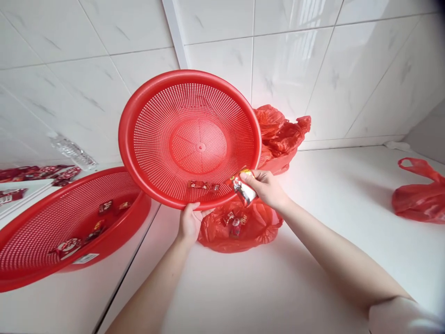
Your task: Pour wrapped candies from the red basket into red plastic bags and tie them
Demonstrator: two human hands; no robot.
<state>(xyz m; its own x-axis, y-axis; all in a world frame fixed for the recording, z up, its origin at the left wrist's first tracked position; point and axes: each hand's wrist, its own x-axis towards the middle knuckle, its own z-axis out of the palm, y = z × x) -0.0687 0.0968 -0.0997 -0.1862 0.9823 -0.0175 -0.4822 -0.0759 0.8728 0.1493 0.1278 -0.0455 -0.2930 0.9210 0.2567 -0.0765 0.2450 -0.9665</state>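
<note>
White-tiled wall and white tabletop: tilted red basket held up in 1 hand, snack packet in the other

The tabletop meets the wall at the rear, and a dark seam crosses it on the left. The tilted red basket is raised over the tabletop, its perforated inside turned toward the viewer. The left hand is closed on the lower rim, thumb over the edge and fingers behind. Inside, near that rim, lie 2 small wrapped pieces.

The right hand is closed on the snack packet, pinched with the thumb across its front. The packet appears in front of the basket's lower right rim; contact between the 2 cannot be told.

Below the hands, an open red bag on the tabletop contains several wrapped pieces. To the left, a second red basket holds further packets and bears a white label. Beyond it, a clear bottle lies near the wall, beside red packages. A crumpled red bag sits behind the raised basket; a tied-looking red bag stands well apart at far right
</note>
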